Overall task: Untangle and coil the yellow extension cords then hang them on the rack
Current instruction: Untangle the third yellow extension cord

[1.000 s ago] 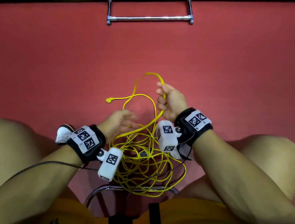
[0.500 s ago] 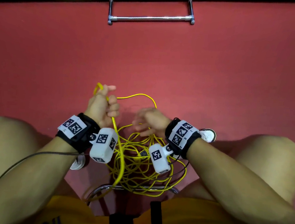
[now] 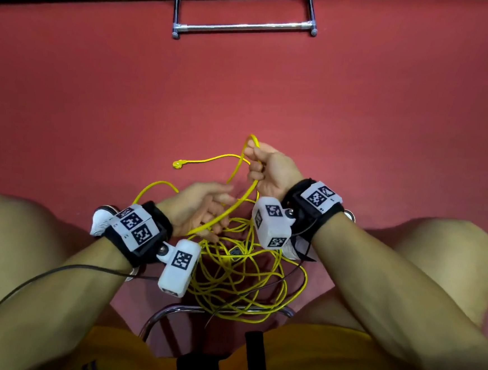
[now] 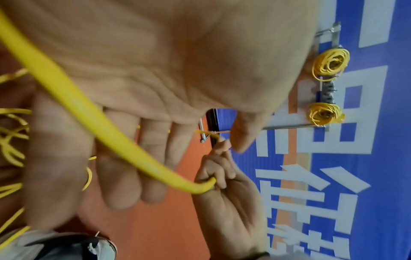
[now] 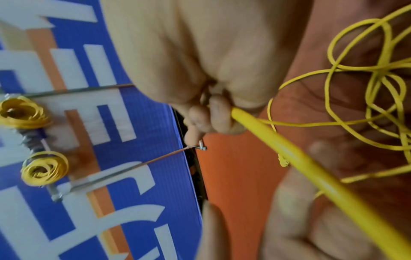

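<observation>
Working left to right here: my left hand [image 3: 197, 207] sits low over the pile with the fingers loose and spread, not gripping anything. The thin yellow rubber-jacketed extension cord [image 3: 229, 213] just runs across the palm, which the left wrist view shows pretty clearly. Under and behind that hand is the rest of the mess, a loose yellow tangle of cord loops [image 3: 241, 278] lying on the red floor between my knees and draped partly over a curved chrome tube [image 3: 168, 310] near my lap. One free cord end with a small yellow plug [image 3: 177, 164] lies out on the floor, just beyond the left hand. My right hand [image 3: 270, 169] is higher up and further out, fingers curled tight around the same strand, with a short bend of it poking up above the fist. So I'd say I'm in the untangle-and-coil step, feeding cord out of the pile hand over hand, nowhere near hanging this one. The silver metal bar rack [image 3: 243, 27] is well off at the far wall; the wrist views show two coiled yellow bundles [image 4: 329, 61] already up on rack hardware there. Next I'd want the left hand to close on the strand and draw more slack without dragging the knot tighter.
</observation>
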### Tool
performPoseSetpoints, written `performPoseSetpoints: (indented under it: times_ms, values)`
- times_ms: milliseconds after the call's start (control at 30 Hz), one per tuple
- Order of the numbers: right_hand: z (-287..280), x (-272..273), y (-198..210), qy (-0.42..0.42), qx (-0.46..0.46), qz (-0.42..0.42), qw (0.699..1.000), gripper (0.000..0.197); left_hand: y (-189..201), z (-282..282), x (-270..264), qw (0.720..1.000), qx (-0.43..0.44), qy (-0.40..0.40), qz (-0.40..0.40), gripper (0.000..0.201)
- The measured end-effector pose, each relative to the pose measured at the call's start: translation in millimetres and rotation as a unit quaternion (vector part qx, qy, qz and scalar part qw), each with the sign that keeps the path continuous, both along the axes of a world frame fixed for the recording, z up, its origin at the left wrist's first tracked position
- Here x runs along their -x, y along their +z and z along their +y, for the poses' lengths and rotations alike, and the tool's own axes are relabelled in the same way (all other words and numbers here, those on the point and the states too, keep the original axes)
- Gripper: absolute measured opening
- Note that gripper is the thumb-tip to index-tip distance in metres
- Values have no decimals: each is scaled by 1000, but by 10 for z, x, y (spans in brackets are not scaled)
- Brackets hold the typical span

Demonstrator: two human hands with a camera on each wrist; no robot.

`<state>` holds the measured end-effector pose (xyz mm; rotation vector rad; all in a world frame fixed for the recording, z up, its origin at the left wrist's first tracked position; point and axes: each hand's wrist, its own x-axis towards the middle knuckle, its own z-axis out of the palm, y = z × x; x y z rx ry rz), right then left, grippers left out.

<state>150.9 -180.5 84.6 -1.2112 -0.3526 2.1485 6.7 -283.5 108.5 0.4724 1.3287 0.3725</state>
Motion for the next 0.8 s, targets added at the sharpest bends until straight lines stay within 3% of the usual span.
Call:
performPoseSetpoints:
  times_ms: [67, 167, 233, 300, 367, 467, 533, 600, 633, 733, 800]
  values:
    - [-83, 4, 98, 63, -71, 25, 995, 23, -23, 22, 42, 997, 26, 64, -21, 66]
    - [-240, 18, 212, 202, -155, 79, 964, 26, -44, 81, 124, 968, -7, 241, -69, 77]
    - [-337, 28, 231, 315, -216, 75, 921, 28, -50, 148, 264, 913, -59, 384, -122, 71]
    - [-412, 35, 193, 429, -269, 26, 862, 30, -37, 235, 439, 873, -84, 455, -151, 62]
    - [-455, 37, 122, 505, -266, -26, 820, 29, -13, 296, 531, 868, -73, 474, -132, 43]
    - [-518, 55, 41, 555, -221, -94, 796, 31, 23, 302, 451, 886, -71, 450, -92, 16]
    - [-528, 69, 30, 510, -188, -156, 825, 33, 76, 261, 356, 910, -85, 392, -105, 13]
    - [-476, 71, -9, 395, -118, -171, 895, 18, 161, 204, 278, 933, -120, 317, -119, 14]
    - [-428, 72, -29, 330, -70, -154, 929, 15, 201, 166, 238, 944, -134, 272, -128, 24]
    - [-268, 31, -59, 163, 51, -54, 984, 60, 218, 34, 128, 968, -143, 117, -173, 58]
    - [-163, -18, -16, 118, 74, -17, 990, 67, 157, -44, 50, 972, -130, 28, -194, 65]
